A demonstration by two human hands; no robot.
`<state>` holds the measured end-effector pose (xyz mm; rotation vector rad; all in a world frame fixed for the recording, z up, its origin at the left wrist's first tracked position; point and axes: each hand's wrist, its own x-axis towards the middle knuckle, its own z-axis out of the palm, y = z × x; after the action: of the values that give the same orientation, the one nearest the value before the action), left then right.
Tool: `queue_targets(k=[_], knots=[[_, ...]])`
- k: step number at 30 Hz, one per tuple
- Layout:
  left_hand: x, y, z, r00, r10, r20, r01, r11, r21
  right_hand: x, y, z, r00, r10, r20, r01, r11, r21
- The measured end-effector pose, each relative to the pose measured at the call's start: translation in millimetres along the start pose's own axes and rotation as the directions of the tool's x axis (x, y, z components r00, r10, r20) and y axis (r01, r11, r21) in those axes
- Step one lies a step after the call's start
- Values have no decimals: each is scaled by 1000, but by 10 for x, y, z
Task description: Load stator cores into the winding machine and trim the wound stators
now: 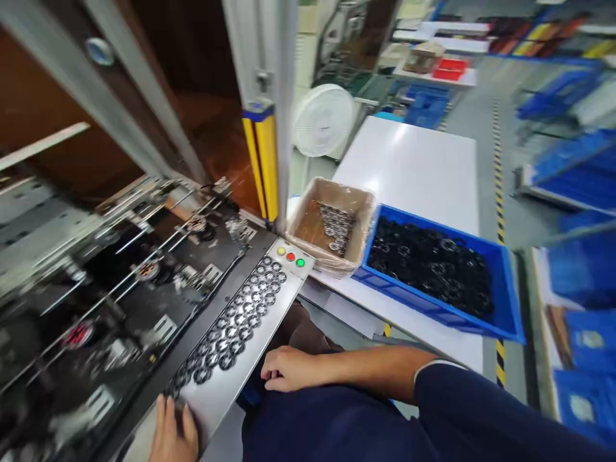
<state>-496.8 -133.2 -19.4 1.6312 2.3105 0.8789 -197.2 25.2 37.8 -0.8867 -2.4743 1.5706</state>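
Observation:
My left hand (174, 431) lies at the near end of a metal ledge (255, 346), fingers stretched out and thumb apart. Just beyond its fingertips begin rows of small black-and-silver rings (231, 332), several of them laid flat along the ledge. Whether the fingertips touch the nearest rings is blurred. My right hand (291, 369) rests by my lap, to the right of the ledge, its fingers curled in loosely with nothing visible in them.
Left of the ledge is a machine bed (144, 308) with rods and fixtures. Yellow, red and green buttons (290, 256) sit at the ledge's far end. Beyond stand a plastic-lined box (308, 237) of metal parts, a blue bin (505, 289) of black rings and a yellow post (267, 167).

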Motion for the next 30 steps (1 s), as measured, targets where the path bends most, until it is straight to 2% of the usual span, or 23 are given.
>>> queue_targets(k=[1, 2, 4, 7, 9, 11, 13, 16, 19, 21, 24, 27, 30], knots=[[-34, 138, 32, 995, -26, -99, 34, 996, 77, -5, -96, -36, 1000, -23, 8, 23, 1000, 1], [-54, 271, 48, 990, -47, -130, 60, 993, 99, 2, -187, -70, 998, -50, 23, 50, 999, 0], [-62, 469, 39, 987, -119, -104, 127, 989, 74, 69, -343, -131, 991, -116, 68, 116, 993, -7], [-121, 563, -24, 944, -275, -183, 289, 956, 53, 322, -517, -163, 960, -231, 161, 238, 971, -26], [-256, 572, -48, 898, -363, -248, 378, 926, 11, 566, -614, -98, 924, -308, 226, 325, 945, -43], [-458, 604, -48, 840, -440, -318, 451, 892, -43, 838, -714, 64, 885, -372, 279, 406, 911, -73], [-697, 667, -44, 767, -512, -386, 517, 850, -100, 1114, -827, 328, 846, -424, 323, 481, 869, -118], [-1069, 781, -51, 639, -614, -463, 607, 773, -185, 1472, -1020, 863, 770, -490, 410, 596, 781, -185], [-1386, 872, -58, 505, -698, -507, 679, 684, -266, 1694, -1187, 1403, 686, -519, 509, 693, 680, -240], [-1532, 906, -50, 415, -742, -527, 713, 625, -318, 1774, -1249, 1671, 660, -510, 551, 725, 625, -289], [-1629, 914, -21, 300, -785, -543, 737, 552, -391, 1854, -1266, 1876, 646, -483, 591, 748, 554, -365], [-1604, 881, 6, 241, -804, -544, 735, 517, -438, 1912, -1258, 1923, 628, -463, 625, 769, 496, -404], [-1533, 825, 0, 231, -811, -537, 728, 511, -457, 1924, -1277, 1943, 606, -447, 658, 786, 461, -411]])
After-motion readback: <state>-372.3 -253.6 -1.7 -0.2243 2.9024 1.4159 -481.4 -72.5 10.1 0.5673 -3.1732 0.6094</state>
